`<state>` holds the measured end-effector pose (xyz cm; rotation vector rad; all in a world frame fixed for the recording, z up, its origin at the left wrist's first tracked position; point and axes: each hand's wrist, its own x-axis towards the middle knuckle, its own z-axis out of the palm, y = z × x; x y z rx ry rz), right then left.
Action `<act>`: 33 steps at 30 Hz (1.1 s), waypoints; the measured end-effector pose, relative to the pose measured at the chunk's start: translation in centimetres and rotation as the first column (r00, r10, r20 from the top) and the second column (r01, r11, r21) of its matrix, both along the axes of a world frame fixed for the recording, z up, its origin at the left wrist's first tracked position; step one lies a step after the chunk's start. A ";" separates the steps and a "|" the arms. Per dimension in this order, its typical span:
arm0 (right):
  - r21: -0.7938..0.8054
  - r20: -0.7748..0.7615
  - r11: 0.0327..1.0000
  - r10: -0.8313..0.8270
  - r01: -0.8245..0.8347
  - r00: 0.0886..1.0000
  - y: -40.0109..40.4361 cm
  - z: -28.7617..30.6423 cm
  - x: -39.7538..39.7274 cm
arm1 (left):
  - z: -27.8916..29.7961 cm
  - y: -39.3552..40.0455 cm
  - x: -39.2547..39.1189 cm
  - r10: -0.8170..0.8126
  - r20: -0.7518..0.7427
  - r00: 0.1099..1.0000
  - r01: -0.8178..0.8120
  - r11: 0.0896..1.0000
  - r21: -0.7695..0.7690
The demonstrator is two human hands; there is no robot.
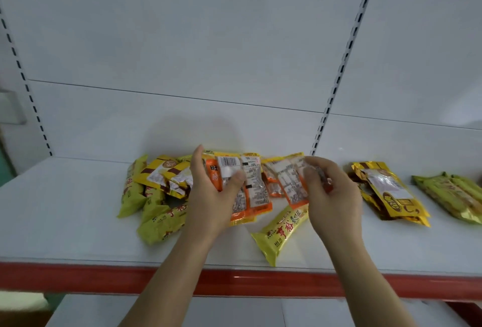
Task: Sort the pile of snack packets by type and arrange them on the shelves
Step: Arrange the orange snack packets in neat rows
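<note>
My left hand [214, 193] grips a small stack of orange packets [250, 188] with their white label backs facing me, thumb pressed on the front. My right hand [331, 191] holds another orange packet [289, 183] just to the right of that stack, above the white shelf [65, 222]. A pile of yellow-green packets [154, 217] and yellow-brown packets [167, 172] lies at the left. One yellow-green packet [281, 235] lies alone below my hands.
Gold packets [391, 193] lie stacked on the shelf to the right, and green-gold packets [453, 196] lie at the far right edge. A red strip [78, 277] runs along the shelf front. A lower white shelf [234, 311] shows beneath.
</note>
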<state>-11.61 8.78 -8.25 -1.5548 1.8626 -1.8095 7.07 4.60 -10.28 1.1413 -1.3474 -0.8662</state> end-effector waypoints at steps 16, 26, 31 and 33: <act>0.219 -0.333 0.975 0.109 -0.036 0.936 -3.9 -1.8 -4.8 | 0.8 -0.9 -5.2 0.007 -0.180 0.984 0.017 0.991 0.131; 0.595 -0.632 0.803 0.503 -0.047 0.590 -13.1 -3.6 -9.0 | 1.2 -1.3 -6.5 0.245 -0.159 0.956 -0.217 0.960 0.176; 0.358 -0.744 0.934 0.282 0.005 0.606 -13.8 -3.2 -9.8 | 1.2 -0.4 -7.6 0.290 -0.129 0.948 -0.267 0.948 0.173; 0.295 -0.703 0.955 0.230 -0.018 0.673 -13.6 -2.8 -10.6 | 1.2 -0.2 -8.1 0.301 -0.116 0.947 -0.280 0.946 0.164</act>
